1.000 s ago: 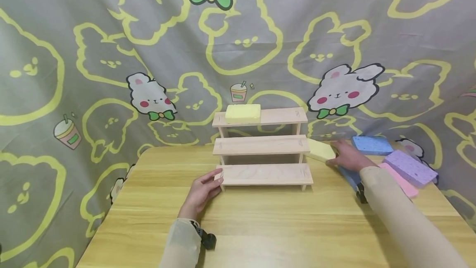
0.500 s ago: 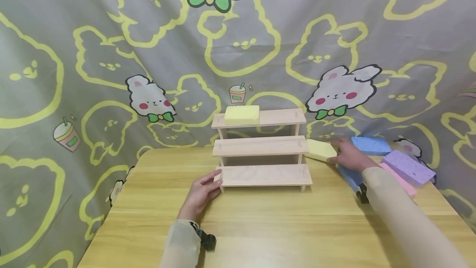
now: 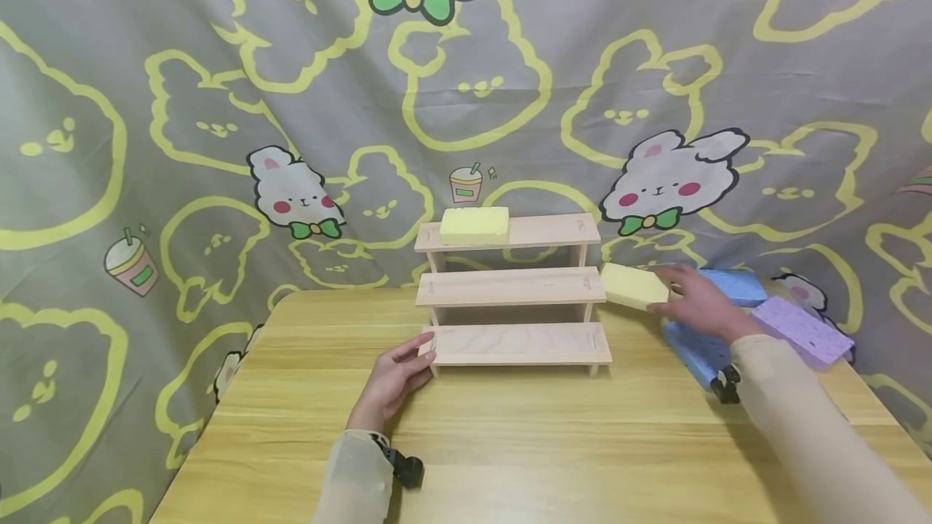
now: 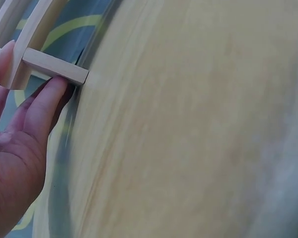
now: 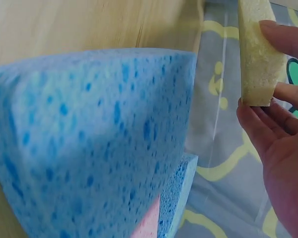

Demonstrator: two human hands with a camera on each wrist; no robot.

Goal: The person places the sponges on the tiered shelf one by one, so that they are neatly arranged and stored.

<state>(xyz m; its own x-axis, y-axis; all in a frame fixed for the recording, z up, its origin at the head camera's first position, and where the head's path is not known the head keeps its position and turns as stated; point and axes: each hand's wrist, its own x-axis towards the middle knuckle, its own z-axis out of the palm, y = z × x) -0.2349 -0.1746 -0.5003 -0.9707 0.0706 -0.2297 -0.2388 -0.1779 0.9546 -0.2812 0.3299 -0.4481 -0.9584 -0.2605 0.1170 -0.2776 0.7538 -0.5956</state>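
Note:
My right hand pinches a yellow sponge by its right end, just right of the wooden three-step shelf. In the right wrist view the thumb lies on one face of that sponge, with fingers at its lower end and other side. At the bottom step's left end, my left hand holds the shelf. The left wrist view has the thumb by the board's end and fingers against a short leg. A second yellow sponge lies on the top step, toward the left.
Right of the shelf lie a blue sponge, another blue sponge farther back and a purple sponge. A bit of pink sponge shows in the right wrist view. A patterned curtain hangs behind the wooden table.
My right hand and the yellow sponge in it have shifted slightly right and up. The right sleeve now covers the pink sponge in the head view. My left hand stays put.

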